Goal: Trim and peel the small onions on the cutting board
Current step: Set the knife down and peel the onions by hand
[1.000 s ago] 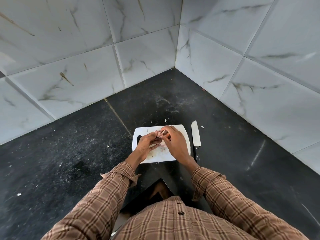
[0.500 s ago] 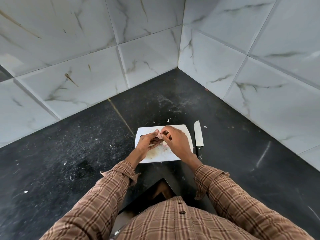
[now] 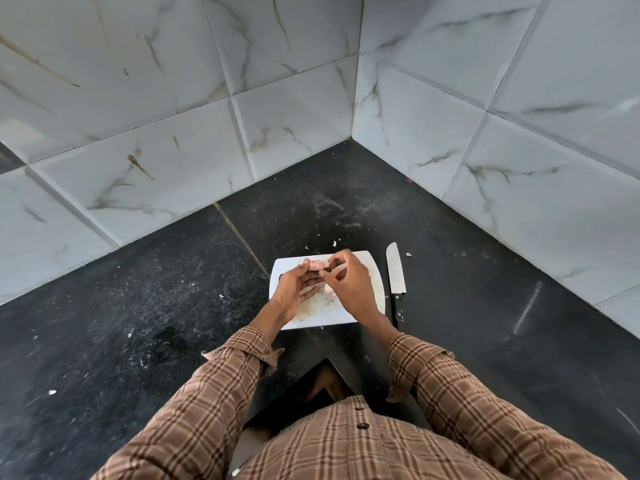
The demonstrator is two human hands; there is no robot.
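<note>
The small onion [image 3: 314,265], pale pink, sits between the two hands above the far half of the white cutting board [image 3: 375,289]. The left hand [image 3: 294,289] holds it, fingers [image 3: 310,282] curled beneath and the thumb reaching up along its left side. The right hand [image 3: 349,289] meets it from the right, thumb and forefinger closed in a pinch at the onion's right end; what exactly they grip there is too small to tell. A second pale piece [image 3: 327,289] lies on the board just below the hands, partly hidden. Fine dark and pale scraps speckle the near part of the board. A knife [image 3: 395,273] lies on the black desk [image 3: 138,306] just beside the board's right edge, blade pointing away from the person, apart from both hands. Plaid sleeves [image 3: 235,375] cover both forearms. White marble-patterned tiles [image 3: 173,150] form the corner behind.
</note>
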